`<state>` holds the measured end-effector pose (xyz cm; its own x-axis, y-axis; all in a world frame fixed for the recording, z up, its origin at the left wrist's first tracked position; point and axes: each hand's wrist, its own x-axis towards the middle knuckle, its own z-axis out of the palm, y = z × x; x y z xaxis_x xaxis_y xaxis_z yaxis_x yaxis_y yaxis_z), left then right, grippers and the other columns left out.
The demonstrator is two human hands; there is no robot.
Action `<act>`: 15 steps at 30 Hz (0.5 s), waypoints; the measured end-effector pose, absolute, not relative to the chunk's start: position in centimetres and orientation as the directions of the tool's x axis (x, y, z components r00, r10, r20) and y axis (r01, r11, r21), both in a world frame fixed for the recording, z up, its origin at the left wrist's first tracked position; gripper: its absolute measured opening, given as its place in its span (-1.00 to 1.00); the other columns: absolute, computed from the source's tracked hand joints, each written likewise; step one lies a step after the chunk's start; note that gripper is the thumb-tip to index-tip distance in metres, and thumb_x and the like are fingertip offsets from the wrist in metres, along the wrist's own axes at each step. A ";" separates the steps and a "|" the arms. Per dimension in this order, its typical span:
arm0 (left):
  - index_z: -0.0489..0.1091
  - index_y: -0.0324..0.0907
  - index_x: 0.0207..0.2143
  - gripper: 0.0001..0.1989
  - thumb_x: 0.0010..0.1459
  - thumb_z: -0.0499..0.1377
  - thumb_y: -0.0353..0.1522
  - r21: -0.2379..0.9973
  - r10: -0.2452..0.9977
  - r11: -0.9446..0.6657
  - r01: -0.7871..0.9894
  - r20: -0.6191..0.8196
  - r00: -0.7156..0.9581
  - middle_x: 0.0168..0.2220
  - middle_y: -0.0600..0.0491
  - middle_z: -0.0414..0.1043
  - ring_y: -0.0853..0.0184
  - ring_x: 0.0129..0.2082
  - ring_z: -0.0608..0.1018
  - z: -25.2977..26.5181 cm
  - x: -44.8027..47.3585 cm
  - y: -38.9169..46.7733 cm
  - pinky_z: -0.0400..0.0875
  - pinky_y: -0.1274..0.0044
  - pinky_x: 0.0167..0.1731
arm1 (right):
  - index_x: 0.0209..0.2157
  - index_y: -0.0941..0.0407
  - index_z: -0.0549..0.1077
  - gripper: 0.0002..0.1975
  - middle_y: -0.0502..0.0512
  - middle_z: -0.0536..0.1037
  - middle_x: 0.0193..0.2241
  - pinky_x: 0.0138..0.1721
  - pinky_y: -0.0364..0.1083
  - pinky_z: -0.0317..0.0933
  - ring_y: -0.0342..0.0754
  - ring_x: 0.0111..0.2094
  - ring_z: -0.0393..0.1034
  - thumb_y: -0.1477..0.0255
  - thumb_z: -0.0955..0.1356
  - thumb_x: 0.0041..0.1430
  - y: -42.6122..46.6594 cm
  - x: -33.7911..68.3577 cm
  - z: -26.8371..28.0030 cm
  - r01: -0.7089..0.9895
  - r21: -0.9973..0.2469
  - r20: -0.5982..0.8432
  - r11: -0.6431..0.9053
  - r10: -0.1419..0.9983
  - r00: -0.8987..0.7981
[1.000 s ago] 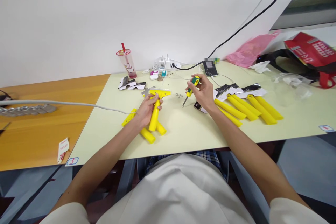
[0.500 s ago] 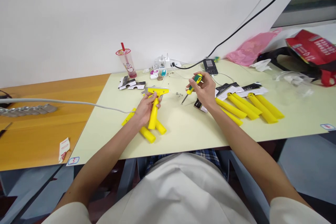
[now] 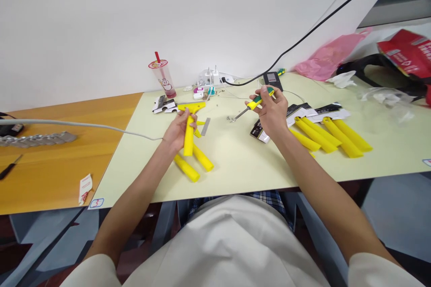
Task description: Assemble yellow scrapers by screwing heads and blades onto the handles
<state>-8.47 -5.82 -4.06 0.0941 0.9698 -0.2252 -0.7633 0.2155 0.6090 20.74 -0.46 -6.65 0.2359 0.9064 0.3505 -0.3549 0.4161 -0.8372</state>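
Note:
My left hand (image 3: 178,131) is closed around a yellow scraper (image 3: 188,136), its wide head pointing away from me. Below it on the table lie other yellow scrapers (image 3: 187,168), partly covered by the hand. A flat grey metal blade (image 3: 205,127) rests just right of the held scraper. In my right hand (image 3: 273,111) is a screwdriver (image 3: 257,100) with a green and yellow handle. Its shaft slants down to the left, and the tip is at a few small screws (image 3: 230,119); whether it touches one I cannot tell.
Several yellow scrapers (image 3: 343,138) with black and white cards (image 3: 301,113) lie on the right. Farther back are a plastic cup (image 3: 163,80), a power strip (image 3: 212,78) and a small black device (image 3: 272,80). A grey cable (image 3: 84,126) crosses from the left. Pink bag (image 3: 332,58) at far right.
My left hand has moved slightly left with the scraper, and the blade now shows beside it. The screwdriver has tilted flatter as my right hand shifted right, its tip now at the screws.

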 end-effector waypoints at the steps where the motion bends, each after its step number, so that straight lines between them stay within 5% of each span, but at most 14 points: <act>1: 0.35 -0.16 -0.26 -0.81 0.43 0.27 -0.52 0.602 0.957 0.267 -0.752 -0.254 0.137 -0.22 0.07 0.49 0.49 -0.35 0.61 -4.2 -7.8 -6.1 0.42 0.71 -0.49 | -0.13 -0.06 0.42 -0.45 -0.04 0.57 -0.17 -0.07 0.10 0.70 0.02 -0.09 0.67 -0.07 0.63 0.12 -0.4 20.8 -6.7 -0.363 -0.837 0.346 0.409 0.910 0.229; 15: 0.31 -0.18 -0.28 -0.75 0.33 0.30 -0.59 0.561 0.811 0.582 -0.589 -0.458 0.365 -0.24 0.03 0.44 0.42 -0.38 0.61 -5.9 0.6 -9.2 0.43 0.67 -0.54 | -0.17 -0.02 0.44 -0.33 -0.08 0.55 -0.22 -0.09 0.09 0.69 -0.03 -0.19 0.65 -0.09 0.70 -0.10 0.0 20.8 -6.5 -0.462 -0.813 0.265 0.354 0.932 0.248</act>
<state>0.61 -9.16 -5.89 0.3651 0.8105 -0.4580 -0.5889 0.5821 0.5606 20.77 -0.03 -6.51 0.2482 0.9318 0.2650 -0.4617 0.3542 -0.8132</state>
